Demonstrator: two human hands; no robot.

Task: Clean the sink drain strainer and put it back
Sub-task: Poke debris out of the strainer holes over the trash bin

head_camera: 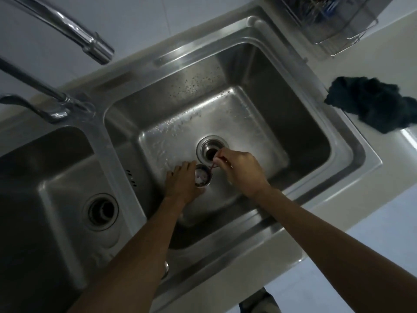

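Strainer (202, 178): out of the drain, held over the right basin's floor, just near-left of the drain opening (211, 152), with pale scraps inside.
Left hand (183, 181): wrapped around the strainer's left side.
Right hand (242, 169): fingertips pinched together on a thin reddish strand (214, 164) beside the strainer.
Cloth (370, 103): dark, on the counter, far right.

There are two basins (225, 64) (45, 177), two drains (211, 150) (102, 211), one strainer (203, 176), two spouts (74, 35) (33, 83), one dark cloth (372, 105), one wire rack (331, 21) and two hands (182, 181) (242, 170).
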